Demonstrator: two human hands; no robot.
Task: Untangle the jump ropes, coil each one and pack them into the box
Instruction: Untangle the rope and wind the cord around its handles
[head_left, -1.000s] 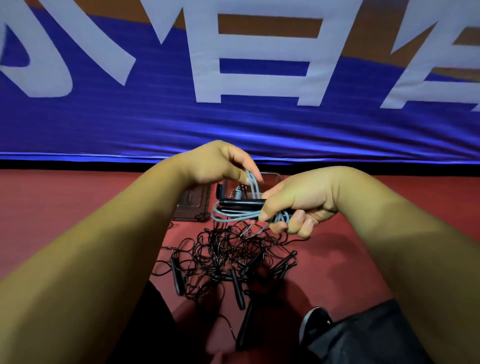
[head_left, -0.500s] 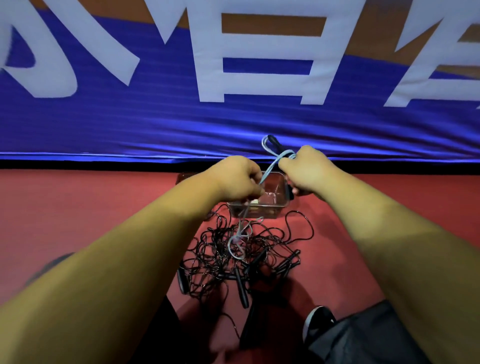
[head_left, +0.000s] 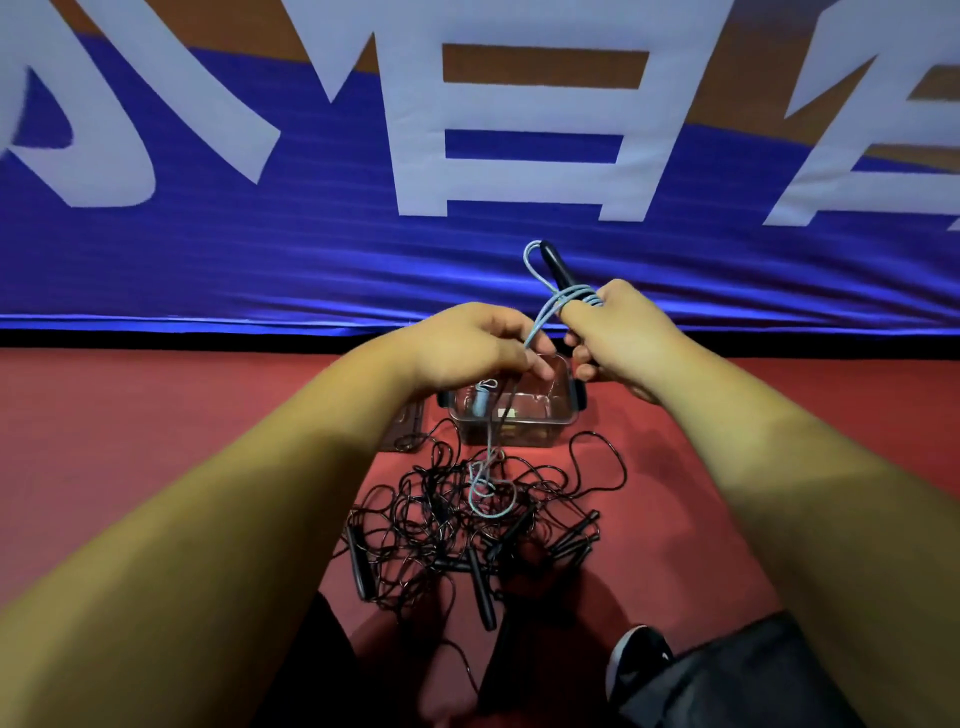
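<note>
- Hands had shifted farther, over the box (head_left: 514, 432): right hand (head_left: 618, 332) gripped the handle (head_left: 555, 267), left hand (head_left: 475, 343) pinched the blue rope (head_left: 540, 317).
- Rope now trailed into the black tangle (head_left: 441, 525).

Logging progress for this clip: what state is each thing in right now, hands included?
Blue rope: partly looped round the black handle, tail trailing down onto the black ropes.
Left hand: pinches the blue rope.
Right hand: grips the black handle.
Black ropes: tangled heap on the floor.
Box: open, pale blue bundle inside.
Lid: off, lying left of box.
</note>
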